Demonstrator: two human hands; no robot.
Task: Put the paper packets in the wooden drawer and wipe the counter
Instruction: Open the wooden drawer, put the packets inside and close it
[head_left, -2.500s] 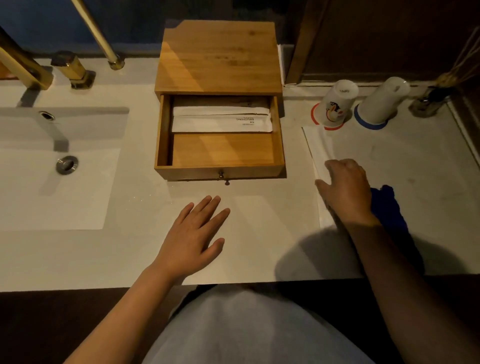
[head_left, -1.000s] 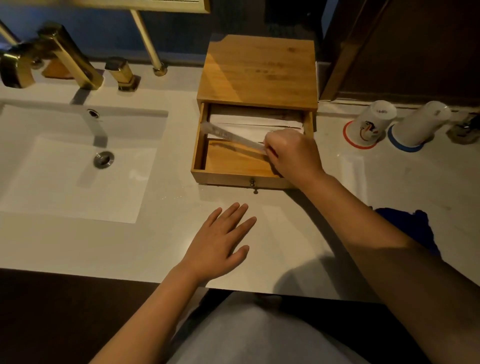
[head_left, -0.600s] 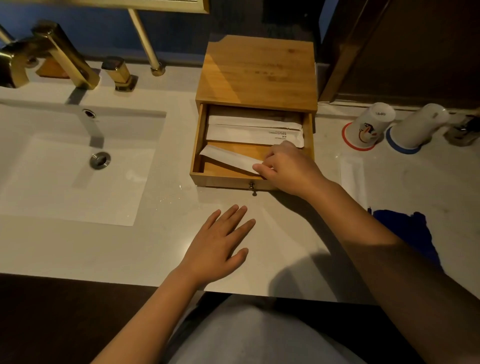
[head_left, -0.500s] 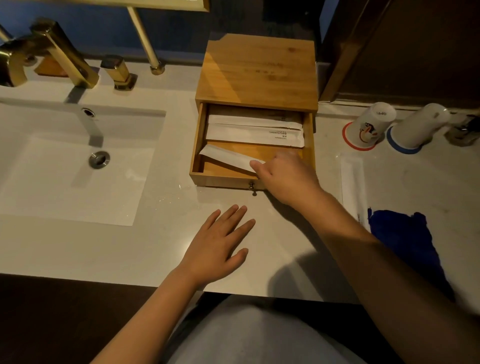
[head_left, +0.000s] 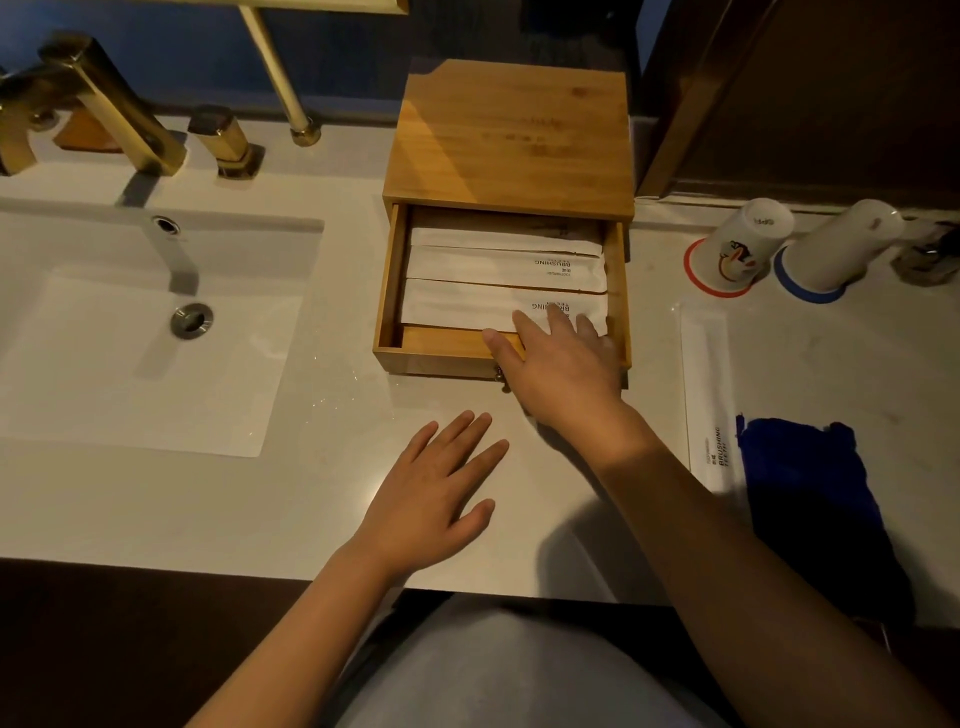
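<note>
Counter (head_left: 311, 499): pale stone top running the full width, dim warm light, a dark wall behind and a dark wood panel at the back right.
Sink (head_left: 130, 364): white rectangular basin sunk into the counter on the left, with a brass tap (head_left: 104, 104) above it.
Box (head_left: 514, 135): wooden, at the back middle of the counter, its drawer (head_left: 387, 306) pulled out toward the person.
Cloth (head_left: 810, 499): dark blue, crumpled on the counter at the right, touching the loose packet's near end.
Change: half a second ago the third packet lay slanted in the drawer with the right hand at its end; it now lies square, parallel to the other two.
Left hand (head_left: 431, 499): flat on the counter in front of the drawer, fingers spread, holding nothing, as in the earlier frames.
Right hand (head_left: 561, 364): reaches over the drawer front, fingers straight and resting on the nearest packet's right end.
Packets (head_left: 467, 306): three white paper ones lie side by side in the drawer.
Loose packet (head_left: 709, 389): a fourth lies on the counter right of the box.
Cups (head_left: 737, 249): two white ones upside down at the back right, one on a red coaster, one on a blue.
</note>
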